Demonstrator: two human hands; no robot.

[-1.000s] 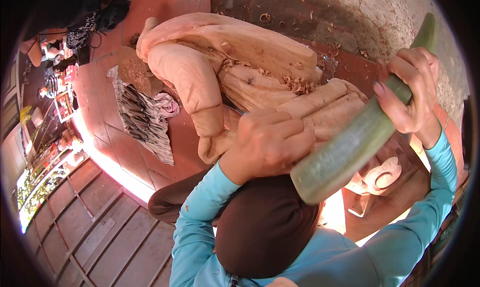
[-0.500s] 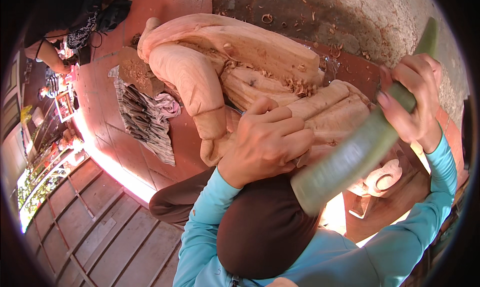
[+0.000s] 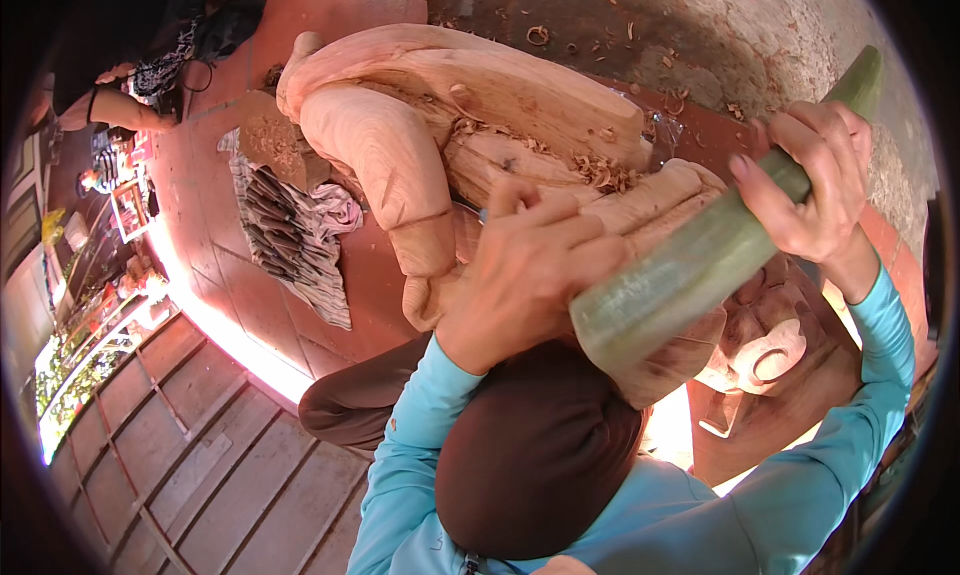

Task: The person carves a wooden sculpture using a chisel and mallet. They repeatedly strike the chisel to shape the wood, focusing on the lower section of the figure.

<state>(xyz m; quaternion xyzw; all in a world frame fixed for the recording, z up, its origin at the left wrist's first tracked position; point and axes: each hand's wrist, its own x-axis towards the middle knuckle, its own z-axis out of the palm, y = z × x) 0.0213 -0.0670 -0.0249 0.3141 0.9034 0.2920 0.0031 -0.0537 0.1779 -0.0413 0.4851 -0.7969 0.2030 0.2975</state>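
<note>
My right hand (image 3: 815,190) is wrapped round the narrow part of a long, tapered green mallet (image 3: 690,275). Its broad, motion-smeared end hangs just beside my left hand (image 3: 535,265). That hand is closed in a fist over the carving, gripping a chisel, mostly hidden; only a small bluish bit (image 3: 484,216) shows by the fingers. Beneath both hands lies a large pale wooden carving (image 3: 375,150) with rounded, sleeve-like forms and folds. Curled wood shavings (image 3: 605,173) rest in its hollow. Whether the mallet touches the chisel cannot be seen.
Several carving tools (image 3: 280,225) lie in a row on a striped cloth (image 3: 325,295) on the red tiled floor. A scroll-shaped wooden part (image 3: 770,355) is at the right. Another person's arm (image 3: 130,110) shows at upper left. My brown-clad knee (image 3: 535,455) is close below.
The mallet and my right hand have shifted slightly left, and its broad end has lifted toward my left hand. The left hand stays closed near the same spot. The other person's arm has moved.
</note>
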